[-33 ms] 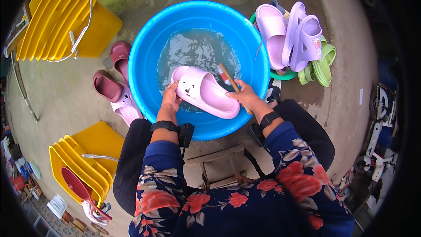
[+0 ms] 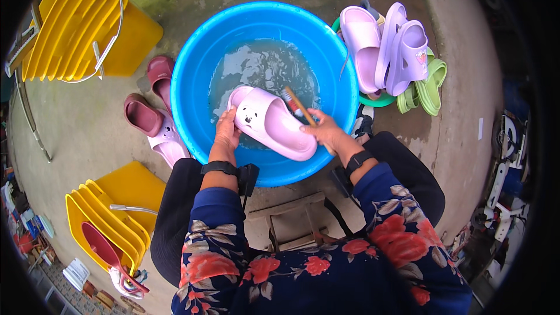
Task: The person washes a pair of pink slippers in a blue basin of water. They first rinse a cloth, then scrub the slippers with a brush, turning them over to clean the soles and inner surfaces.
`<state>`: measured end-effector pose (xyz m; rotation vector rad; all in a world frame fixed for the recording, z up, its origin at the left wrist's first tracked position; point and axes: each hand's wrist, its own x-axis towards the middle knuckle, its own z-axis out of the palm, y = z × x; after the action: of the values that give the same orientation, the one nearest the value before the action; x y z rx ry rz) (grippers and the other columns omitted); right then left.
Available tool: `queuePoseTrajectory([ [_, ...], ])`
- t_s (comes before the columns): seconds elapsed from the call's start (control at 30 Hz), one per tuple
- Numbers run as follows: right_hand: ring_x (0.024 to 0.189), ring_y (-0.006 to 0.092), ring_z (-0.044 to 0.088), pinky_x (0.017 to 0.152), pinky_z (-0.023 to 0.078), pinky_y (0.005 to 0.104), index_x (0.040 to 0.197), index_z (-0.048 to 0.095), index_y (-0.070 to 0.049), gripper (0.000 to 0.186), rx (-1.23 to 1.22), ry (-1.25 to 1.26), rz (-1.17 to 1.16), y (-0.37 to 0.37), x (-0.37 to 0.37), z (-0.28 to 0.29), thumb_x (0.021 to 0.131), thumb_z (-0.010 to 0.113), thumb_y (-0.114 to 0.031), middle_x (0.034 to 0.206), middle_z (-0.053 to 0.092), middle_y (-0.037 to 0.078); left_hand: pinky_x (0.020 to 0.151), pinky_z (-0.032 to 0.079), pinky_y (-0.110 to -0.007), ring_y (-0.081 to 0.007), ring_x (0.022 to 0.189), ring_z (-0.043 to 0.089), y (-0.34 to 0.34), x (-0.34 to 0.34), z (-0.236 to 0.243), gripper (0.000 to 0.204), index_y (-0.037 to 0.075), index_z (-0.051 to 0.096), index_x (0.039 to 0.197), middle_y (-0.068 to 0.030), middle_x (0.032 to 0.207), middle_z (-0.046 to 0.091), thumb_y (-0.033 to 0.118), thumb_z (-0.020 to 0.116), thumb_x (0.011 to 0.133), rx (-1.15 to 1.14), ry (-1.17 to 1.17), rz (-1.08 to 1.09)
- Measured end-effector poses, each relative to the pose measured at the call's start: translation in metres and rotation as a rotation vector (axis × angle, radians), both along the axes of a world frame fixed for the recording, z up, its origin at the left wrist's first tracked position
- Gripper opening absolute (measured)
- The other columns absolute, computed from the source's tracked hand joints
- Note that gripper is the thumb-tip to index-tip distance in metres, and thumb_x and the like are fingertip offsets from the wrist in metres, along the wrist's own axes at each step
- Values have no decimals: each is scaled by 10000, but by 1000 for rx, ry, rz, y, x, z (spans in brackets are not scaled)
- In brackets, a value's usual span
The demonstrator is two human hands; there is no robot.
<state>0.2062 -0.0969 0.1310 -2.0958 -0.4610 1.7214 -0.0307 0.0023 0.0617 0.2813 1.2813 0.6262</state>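
A pink slide slipper (image 2: pixel 274 122) with a dog face on its strap is held over the blue basin (image 2: pixel 182 70). My left hand (image 2: pixel 227 128) grips its toe end. In my right hand (image 2: pixel 324 130) is a scrub brush (image 2: pixel 299 105) with a wooden handle, its bristle head beside the slipper's opening. Whether the bristles touch the slipper I cannot tell. Those right fingers also lie by the slipper's heel edge. Cloudy water (image 2: pixel 256 61) covers the basin's bottom below.
Left of the basin lie dark red clogs (image 2: pixel 143 114) and another pink slipper (image 2: pixel 169 146). Stacked yellow buckets (image 2: pixel 87 29) stand far left, more yellow buckets (image 2: pixel 116 198) nearer, with a red ladle (image 2: pixel 102 245). At right, lilac slippers (image 2: pixel 402 52) and green ones (image 2: pixel 431 87) are piled on a green basin.
The brush has shifted slightly left with its head tilting toward the slipper. My right hand has moved a little with it, and the slipper's heel end has dipped slightly.
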Motion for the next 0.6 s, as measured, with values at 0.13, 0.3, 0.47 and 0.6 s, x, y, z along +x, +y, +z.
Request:
queuePoseTrajectory([
  [0.13, 654, 129, 519, 528, 425, 270, 1259, 340, -111, 722, -3, 153, -102, -3, -22, -11, 647, 722, -139, 871, 573, 88, 689, 489, -354, -191, 862, 553, -10, 15, 9, 408, 122, 432, 1116, -41, 985, 550, 422, 448, 840, 59, -281, 155],
  [0.3, 815, 235, 589, 658, 482, 327, 1244, 340, -90, 655, 213, -330, -173, 7, -49, -34, 684, 666, -185, 1014, 545, 181, 677, 485, -469, -270, 956, 538, -51, 48, 38, 504, 146, 329, 1185, -71, 1110, 499, 325, 577, 785, -140, -154, -242],
  [0.47, 893, 298, 554, 747, 448, 358, 1244, 353, -111, 535, 41, -308, -51, 12, -35, -32, 766, 569, -213, 1044, 537, 176, 524, 515, -380, -255, 810, 570, -58, 50, 38, 366, 144, 332, 1126, -101, 1012, 521, 193, 521, 818, -214, 96, -151],
  [0.6, 937, 310, 539, 769, 439, 353, 1240, 367, -135, 478, -66, -418, 167, 13, -22, -11, 789, 519, -172, 1079, 530, 168, 377, 481, -289, -239, 698, 581, -44, 39, 29, 348, 113, 333, 1109, -118, 974, 527, 173, 512, 817, -181, 381, -193],
])
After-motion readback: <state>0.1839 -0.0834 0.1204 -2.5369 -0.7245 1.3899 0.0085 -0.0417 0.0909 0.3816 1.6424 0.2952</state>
